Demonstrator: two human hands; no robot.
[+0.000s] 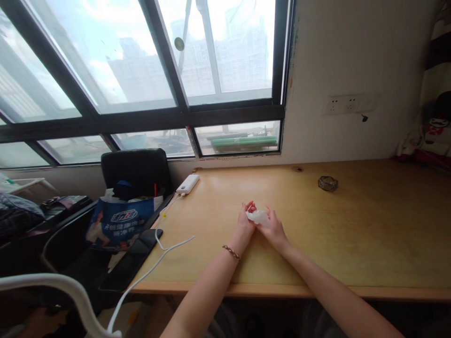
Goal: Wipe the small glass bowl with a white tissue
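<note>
A crumpled white tissue [258, 218] is between my two hands, above the wooden table. My right hand [276, 229] is closed around the tissue and presses it toward the other palm. My left hand [246, 217] has its palm turned inward and its fingers loosely bent, with a gap between them and the tissue; the tissue's left end touches its palm. A braided bracelet [231, 252] is on the left wrist. Both forearms cross the table's front edge, and the hands meet near the wrists. Part of the right fingers is hidden behind the tissue.
On the wooden table [369, 234] stand a dark glass ashtray [327, 183] and a white power bank [188, 184] with a white cable [169, 249]. A black chair [137, 171] holds a blue bag [121, 220] at left. A black flat panel [132, 260] juts beside the table's left edge.
</note>
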